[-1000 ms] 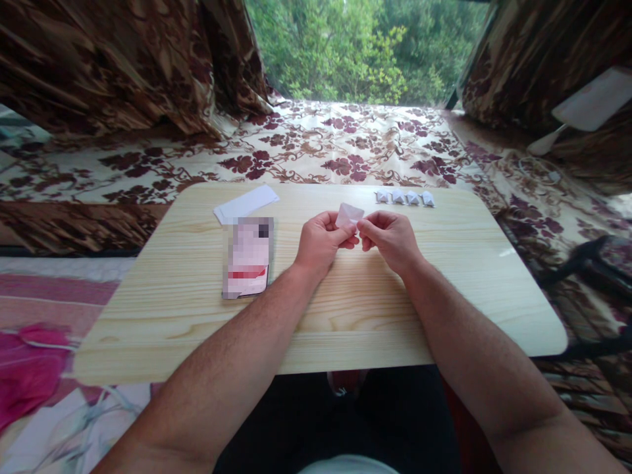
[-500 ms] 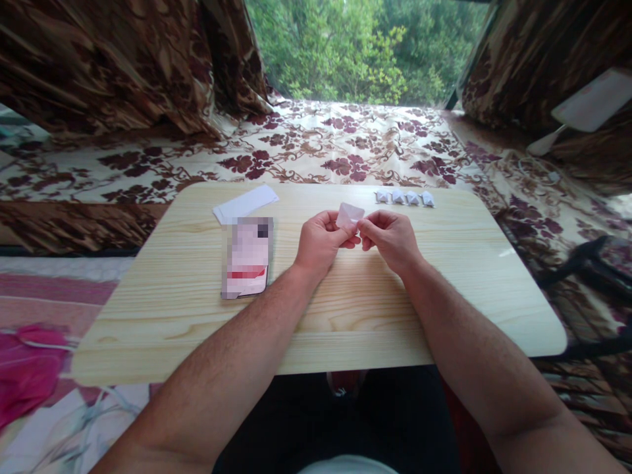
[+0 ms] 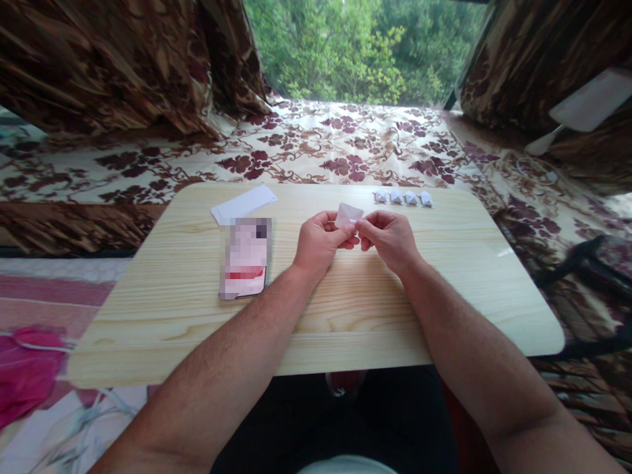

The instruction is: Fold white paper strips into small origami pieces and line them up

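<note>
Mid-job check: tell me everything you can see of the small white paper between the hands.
The small white paper looks thin and slightly translucent, with faint crease lines suggesting folds. Its visible outline is angular, with a pointed corner at the far left. The left hand grips its near left part and the right hand pinches its near right end. Fingers hide its near edge, and any markings are too small to tell.

The surface (image 3: pixel 355 309) looks like smooth, softly glossy grained wood. The fingers (image 3: pixel 344 232) grip a thin, matt paper sheet (image 3: pixel 348 212); matt folded paper pieces (image 3: pixel 411 198) sit at two o'clock, smooth paper strips (image 3: pixel 245 202) at ten, and woven floral cloth (image 3: pixel 345 141) at twelve.
</note>
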Demonstrator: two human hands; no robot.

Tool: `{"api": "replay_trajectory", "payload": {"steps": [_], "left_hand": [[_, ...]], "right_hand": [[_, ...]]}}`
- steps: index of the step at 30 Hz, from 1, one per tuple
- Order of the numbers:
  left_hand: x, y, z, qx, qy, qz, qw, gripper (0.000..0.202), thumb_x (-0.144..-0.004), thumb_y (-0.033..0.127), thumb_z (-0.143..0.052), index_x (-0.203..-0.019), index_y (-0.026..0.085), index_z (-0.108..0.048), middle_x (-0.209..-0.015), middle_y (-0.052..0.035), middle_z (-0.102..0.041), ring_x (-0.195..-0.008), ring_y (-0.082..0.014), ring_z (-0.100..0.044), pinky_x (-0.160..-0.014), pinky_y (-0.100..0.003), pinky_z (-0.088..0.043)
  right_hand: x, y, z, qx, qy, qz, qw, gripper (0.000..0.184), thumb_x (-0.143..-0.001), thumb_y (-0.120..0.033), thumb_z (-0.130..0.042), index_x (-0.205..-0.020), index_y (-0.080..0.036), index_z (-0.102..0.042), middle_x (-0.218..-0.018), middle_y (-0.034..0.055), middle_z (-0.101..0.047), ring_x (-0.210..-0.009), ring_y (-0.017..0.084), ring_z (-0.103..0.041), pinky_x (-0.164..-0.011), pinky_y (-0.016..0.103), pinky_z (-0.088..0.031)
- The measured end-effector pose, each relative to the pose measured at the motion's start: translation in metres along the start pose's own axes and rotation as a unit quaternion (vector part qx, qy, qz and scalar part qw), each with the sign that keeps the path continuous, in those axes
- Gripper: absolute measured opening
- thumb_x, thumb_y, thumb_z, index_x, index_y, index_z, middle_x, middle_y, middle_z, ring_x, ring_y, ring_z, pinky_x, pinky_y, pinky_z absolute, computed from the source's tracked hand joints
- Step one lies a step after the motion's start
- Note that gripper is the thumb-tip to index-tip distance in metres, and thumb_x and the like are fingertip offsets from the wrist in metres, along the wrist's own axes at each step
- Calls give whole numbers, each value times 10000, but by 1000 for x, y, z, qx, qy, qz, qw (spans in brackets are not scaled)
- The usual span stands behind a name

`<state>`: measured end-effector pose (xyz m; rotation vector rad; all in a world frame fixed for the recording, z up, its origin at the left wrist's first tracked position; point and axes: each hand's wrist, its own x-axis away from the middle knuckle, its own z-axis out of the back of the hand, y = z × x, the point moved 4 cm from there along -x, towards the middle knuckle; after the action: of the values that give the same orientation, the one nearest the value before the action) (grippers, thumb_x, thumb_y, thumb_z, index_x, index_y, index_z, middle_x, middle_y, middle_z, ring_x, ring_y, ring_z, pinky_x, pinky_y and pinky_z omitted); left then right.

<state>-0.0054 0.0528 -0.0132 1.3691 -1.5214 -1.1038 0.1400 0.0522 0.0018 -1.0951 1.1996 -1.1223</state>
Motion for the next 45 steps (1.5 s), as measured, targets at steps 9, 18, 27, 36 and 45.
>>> {"api": "replay_trajectory", "payload": {"steps": [9, 18, 27, 36, 45], "left_hand": [[1, 4, -1, -28, 2, -14, 1000, 463, -661, 417, -857, -959, 117, -670, -732, -50, -733, -571, -136, -674, -547, -237, -541], [3, 7, -3, -40, 8, -41, 998, 485, -674, 382, -850, -1019, 106, -651, -734, -48, -733, -589, -154, -687, -554, -260, -564], [5, 10, -4, -68, 14, -67, 995, 472, -689, 253, -802, -1099, 98, -626, -692, -27, -713, -552, -129, -647, -530, -233, -521], [2, 6, 1, -11, 36, 3, 999, 484, -613, 199, -794, -1054, 110, -615, -711, -20, -714, -527, -107, -614, -508, -219, -474], [3, 6, 0, -23, 35, 2, 999, 506, -611, 221, -805, -1061, 115, -599, -711, -23, -715, -511, -115, -616, -505, -232, -479]], "right_hand": [[-1, -1, 0, 2, 5, 0, 1000, 276, -757, -399, -755, -677, -162, -639, -529, -9, -632, -416, 91, -530, -416, 208, -408], [2, -5, 0, 25, 14, 17, 999, 278, -754, -391, -747, -657, -166, -617, -522, -19, -608, -431, 86, -518, -436, 210, -403], [2, -3, -2, 1, 12, 26, 1000, 234, -756, -350, -744, -661, -165, -635, -536, -16, -616, -437, 91, -521, -441, 220, -411], [1, 0, -2, -54, 23, -20, 998, 167, -738, -312, -718, -674, -160, -690, -583, -7, -644, -434, 93, -537, -430, 222, -430], [2, -1, -1, -37, 28, -2, 999, 106, -697, -248, -722, -679, -157, -671, -554, -17, -632, -447, 94, -536, -452, 222, -440]]}}
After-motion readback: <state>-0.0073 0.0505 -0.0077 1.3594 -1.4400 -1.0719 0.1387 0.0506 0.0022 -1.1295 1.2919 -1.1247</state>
